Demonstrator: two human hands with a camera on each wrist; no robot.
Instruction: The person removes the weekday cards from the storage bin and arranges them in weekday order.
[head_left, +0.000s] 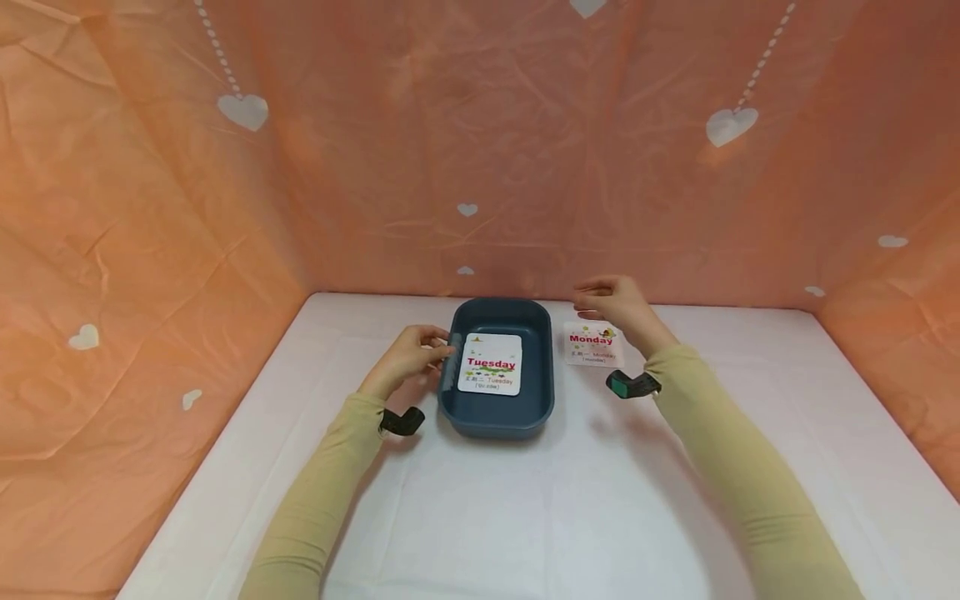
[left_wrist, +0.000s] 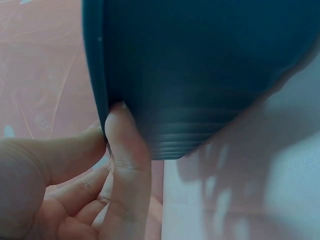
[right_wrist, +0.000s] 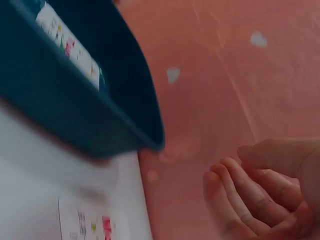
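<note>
A dark blue plastic tray (head_left: 536, 400) with raised walls stands on the table. Inside it lies a white card printed "Tuesday" (head_left: 490, 364). My left hand (head_left: 408, 358) pinches the tray's left rim between thumb and finger, which shows closely in the left wrist view. To the right of the tray, a "Monday" card (head_left: 592, 350) lies flat on the table. My right hand (head_left: 618, 308) hovers above that card's far edge with loosely bent fingers and nothing between them. In the right wrist view the same card (right_wrist: 90, 222) is apart from the fingers.
A white cloth (head_left: 480, 517) covers the table. Orange-pink sheeting (head_left: 495, 150) with white hearts hangs close behind the table's far edge and along both sides. Black bands with small devices (head_left: 402, 422) sit on both wrists.
</note>
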